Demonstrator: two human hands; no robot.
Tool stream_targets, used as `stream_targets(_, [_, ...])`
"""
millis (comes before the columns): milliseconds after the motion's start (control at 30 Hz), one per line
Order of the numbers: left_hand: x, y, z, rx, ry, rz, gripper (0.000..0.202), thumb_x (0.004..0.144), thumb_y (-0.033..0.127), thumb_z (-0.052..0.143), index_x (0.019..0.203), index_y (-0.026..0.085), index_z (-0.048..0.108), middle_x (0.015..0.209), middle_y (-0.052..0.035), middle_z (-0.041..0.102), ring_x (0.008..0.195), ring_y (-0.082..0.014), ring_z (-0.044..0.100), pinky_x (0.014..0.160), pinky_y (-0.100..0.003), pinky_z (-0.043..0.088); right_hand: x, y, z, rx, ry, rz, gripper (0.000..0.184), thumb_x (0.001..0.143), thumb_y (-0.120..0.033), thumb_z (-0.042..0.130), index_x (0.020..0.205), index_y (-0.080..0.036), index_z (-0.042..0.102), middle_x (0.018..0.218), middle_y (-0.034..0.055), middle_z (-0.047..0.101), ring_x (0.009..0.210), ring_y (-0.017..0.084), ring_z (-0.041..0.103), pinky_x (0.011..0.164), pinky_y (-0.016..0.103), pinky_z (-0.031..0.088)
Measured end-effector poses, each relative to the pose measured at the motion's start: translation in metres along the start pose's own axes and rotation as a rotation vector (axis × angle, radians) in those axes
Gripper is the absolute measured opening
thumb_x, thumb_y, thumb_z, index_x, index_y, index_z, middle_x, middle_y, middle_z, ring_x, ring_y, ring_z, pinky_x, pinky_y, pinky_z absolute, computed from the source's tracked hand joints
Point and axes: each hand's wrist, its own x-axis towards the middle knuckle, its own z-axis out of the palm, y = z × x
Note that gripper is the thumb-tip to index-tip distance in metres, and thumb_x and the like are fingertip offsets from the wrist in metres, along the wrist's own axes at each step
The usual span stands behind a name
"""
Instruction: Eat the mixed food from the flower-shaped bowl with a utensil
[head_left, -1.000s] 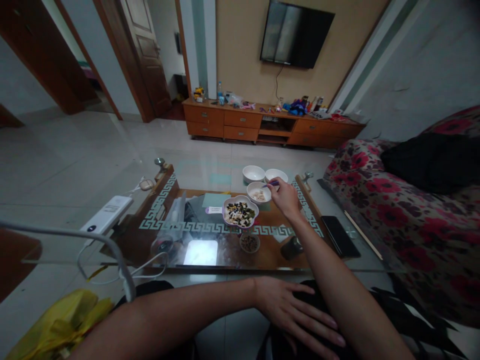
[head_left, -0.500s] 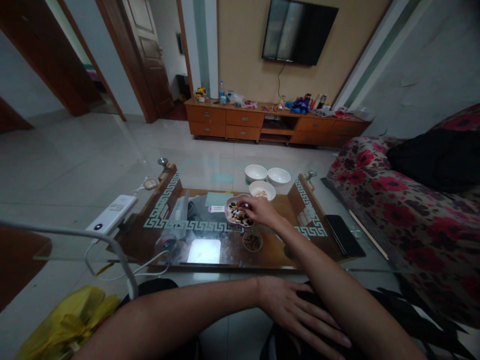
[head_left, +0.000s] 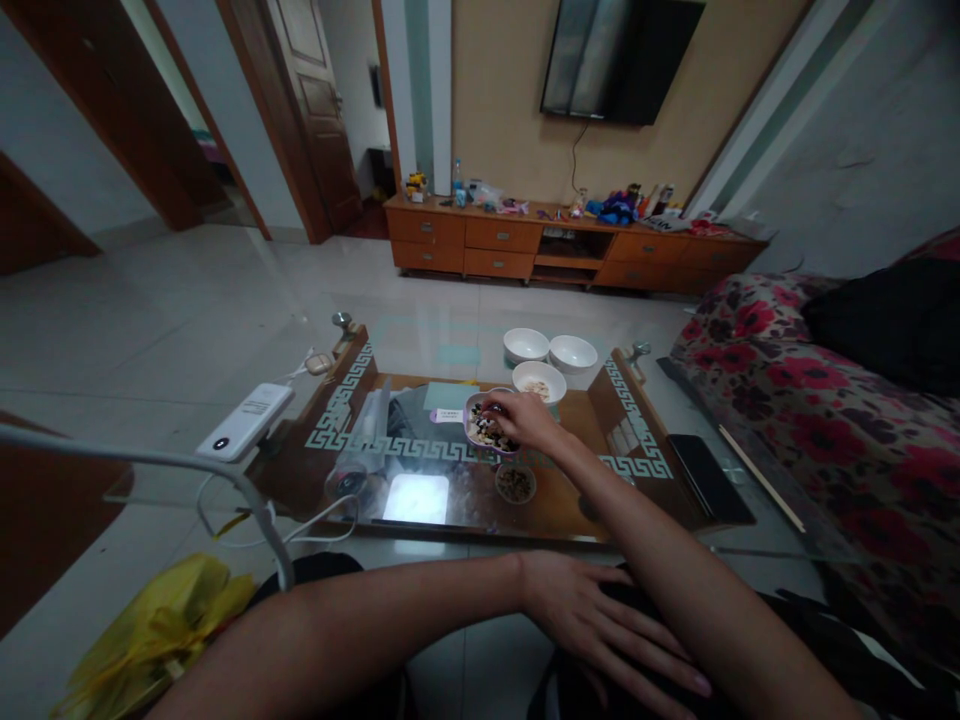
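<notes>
My right hand reaches over a purple-edged bowl on the glass table. Its fingers are drawn together in a pinch above mixed dark and pale bits; whatever lies between the fingertips is too small to make out. Just behind stands a white bowl with a few pale pieces inside. Farther back, two more white bowls sit side by side. A small round dish of brownish bits shows nearer to me. My left hand lies open, fingers spread, on my dark-clothed leg under the right forearm.
The glass table carries a white power bank with a cable at left. A black phone and chopsticks are at right. A yellow bag is at lower left, a flowered sofa at right.
The whole view has shifted slightly, so things appear a little farther right. My right hand stays over the purple-edged bowl, fingers still pinched. My left hand keeps resting on the leg.
</notes>
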Motion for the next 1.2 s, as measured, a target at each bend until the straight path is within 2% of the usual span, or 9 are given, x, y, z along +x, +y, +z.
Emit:
stream_targets(133, [0.001, 0.0, 0.001, 0.011, 0.016, -0.001, 0.05, 0.109, 0.066, 0.029, 0.144, 0.051, 0.063, 0.155, 0.006, 0.054, 0.149, -0.0196, 0.043, 0.116, -0.043, 0.048, 0.0, 0.007, -0.017, 0.015, 0.214, 0.126, 0.01, 0.1, -0.025, 0.065, 0.103, -0.025, 0.075, 0.088, 0.003, 0.078, 0.078, 0.021, 0.07, 0.072, 0.03, 0.045])
stream_targets(233, [0.002, 0.001, 0.003, 0.015, 0.002, 0.0, 0.05, 0.11, 0.065, 0.029, 0.145, 0.052, 0.062, 0.156, 0.0063, 0.053, 0.15, -0.02, 0.041, 0.115, -0.045, 0.049, -0.007, 0.026, -0.037, -0.038, 0.393, 0.293, 0.015, 0.1, -0.03, 0.063, 0.105, -0.024, 0.075, 0.091, 0.0053, 0.079, 0.075, 0.023, 0.07, 0.07, 0.031, 0.047])
stream_targets(300, [0.003, 0.002, 0.004, 0.01, -0.004, -0.004, 0.05, 0.11, 0.064, 0.029, 0.145, 0.051, 0.061, 0.157, 0.0053, 0.052, 0.151, -0.0205, 0.04, 0.116, -0.047, 0.048, -0.015, 0.042, -0.047, -0.118, 0.434, 0.403, 0.016, 0.098, -0.032, 0.065, 0.106, -0.024, 0.076, 0.095, 0.0065, 0.08, 0.079, 0.026, 0.072, 0.071, 0.032, 0.047])
stream_targets(467, [0.007, 0.002, 0.007, 0.021, -0.018, -0.003, 0.051, 0.11, 0.065, 0.026, 0.147, 0.052, 0.059, 0.158, 0.0055, 0.051, 0.152, -0.0205, 0.038, 0.117, -0.047, 0.046, -0.029, 0.061, -0.056, -0.188, 0.414, 0.482, 0.017, 0.096, -0.033, 0.067, 0.106, -0.025, 0.078, 0.096, 0.0063, 0.082, 0.084, 0.028, 0.074, 0.074, 0.033, 0.049])
stream_targets(567, [0.01, 0.002, 0.007, 0.025, -0.022, 0.003, 0.05, 0.11, 0.064, 0.026, 0.146, 0.054, 0.059, 0.157, 0.0074, 0.051, 0.152, -0.0192, 0.039, 0.116, -0.045, 0.047, -0.026, 0.049, -0.055, -0.136, 0.412, 0.416, 0.017, 0.096, -0.034, 0.067, 0.104, -0.024, 0.078, 0.095, 0.0061, 0.081, 0.081, 0.026, 0.074, 0.073, 0.032, 0.049])
stream_targets(733, [0.009, 0.003, 0.011, 0.012, 0.026, 0.004, 0.05, 0.109, 0.066, 0.029, 0.144, 0.053, 0.061, 0.156, 0.0067, 0.053, 0.151, -0.0202, 0.041, 0.114, -0.045, 0.05, -0.019, 0.019, -0.049, -0.097, 0.235, 0.286, 0.013, 0.095, -0.031, 0.069, 0.102, -0.025, 0.079, 0.096, 0.0048, 0.081, 0.084, 0.025, 0.073, 0.073, 0.032, 0.049])
stream_targets(833, [0.008, 0.002, 0.012, -0.004, 0.051, 0.003, 0.051, 0.109, 0.067, 0.03, 0.144, 0.05, 0.063, 0.155, 0.0044, 0.053, 0.15, -0.0211, 0.042, 0.113, -0.045, 0.052, -0.018, 0.011, -0.046, -0.14, 0.186, 0.327, 0.014, 0.095, -0.033, 0.07, 0.102, -0.025, 0.08, 0.094, 0.0064, 0.081, 0.082, 0.026, 0.072, 0.07, 0.033, 0.048])
stream_targets(1000, [0.006, 0.003, 0.01, -0.021, 0.015, 0.008, 0.051, 0.109, 0.068, 0.032, 0.146, 0.049, 0.062, 0.156, 0.0045, 0.053, 0.151, -0.0219, 0.041, 0.115, -0.045, 0.051, -0.015, 0.015, -0.041, -0.153, 0.2, 0.413, 0.015, 0.093, -0.033, 0.07, 0.098, -0.024, 0.081, 0.091, 0.0084, 0.08, 0.08, 0.027, 0.072, 0.068, 0.033, 0.049])
stream_targets(1200, [0.003, 0.004, 0.012, -0.004, 0.041, -0.001, 0.051, 0.109, 0.068, 0.03, 0.144, 0.05, 0.062, 0.156, 0.0038, 0.053, 0.151, -0.0218, 0.042, 0.115, -0.046, 0.05, -0.01, 0.017, -0.032, -0.151, 0.166, 0.414, 0.017, 0.093, -0.033, 0.067, 0.099, -0.025, 0.08, 0.093, 0.0074, 0.081, 0.083, 0.026, 0.072, 0.069, 0.031, 0.048])
